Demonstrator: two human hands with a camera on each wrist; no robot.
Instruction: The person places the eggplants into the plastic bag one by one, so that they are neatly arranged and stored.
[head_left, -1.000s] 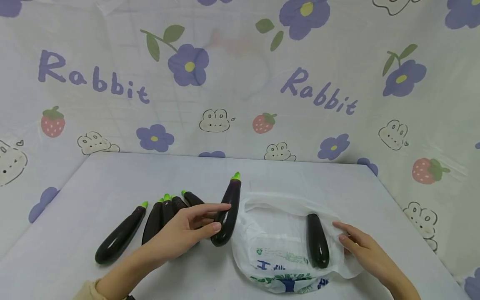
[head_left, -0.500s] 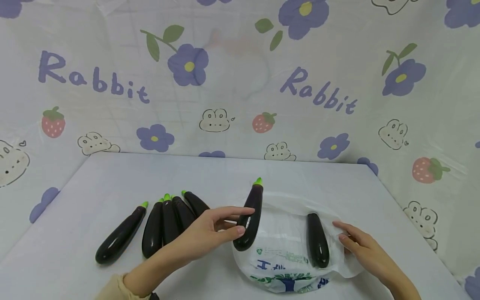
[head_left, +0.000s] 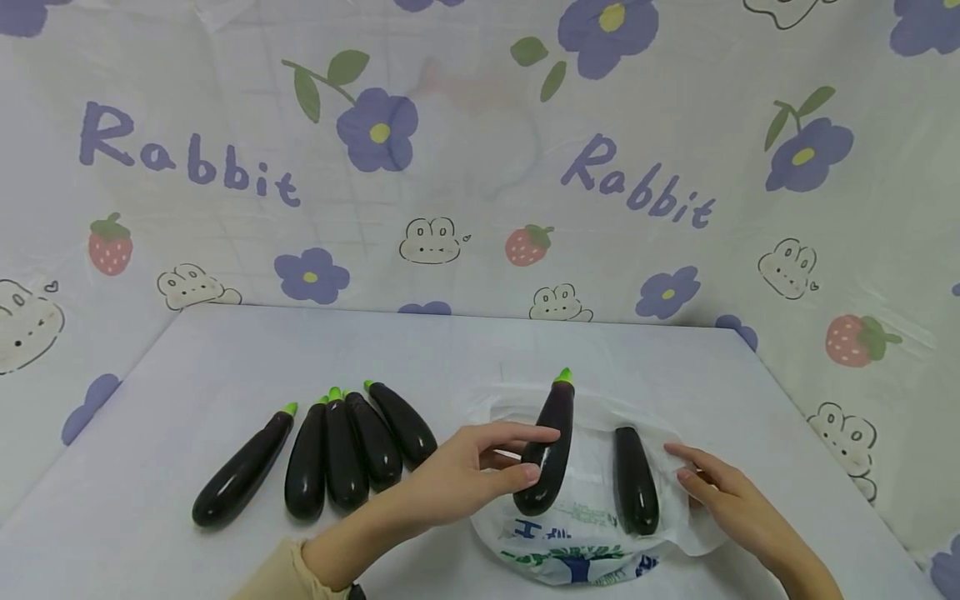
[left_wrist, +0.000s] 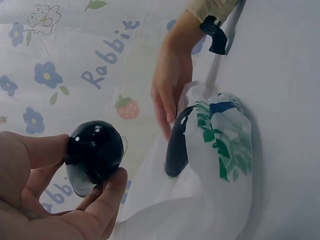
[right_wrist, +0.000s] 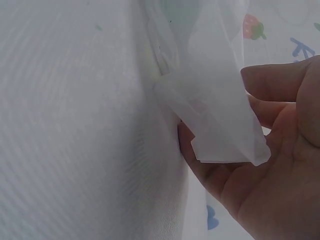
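My left hand [head_left: 461,475] pinches a dark purple eggplant [head_left: 553,446] by its lower half, green stem end up. It is over the left part of a white plastic bag [head_left: 540,542]. In the left wrist view, thumb and fingers span the rounded end of this eggplant [left_wrist: 97,150]. Another eggplant [head_left: 636,483] lies at the right in the bag's mouth, its stem end hidden. On the bag's right side my right hand [head_left: 735,504] holds the edge; in the right wrist view the thin film of the bag [right_wrist: 220,120] runs between thumb and fingers.
Several eggplants [head_left: 345,458] lie side by side on the left of the white table [head_left: 420,350], stems pointing away. One more eggplant [head_left: 243,471] lies apart at their left. A patterned curtain [head_left: 472,125] hangs behind the table.
My left hand has carried the eggplant rightward, from the bag's left edge to over the bag. The row of eggplants on the left is more exposed. The right hand stays put.
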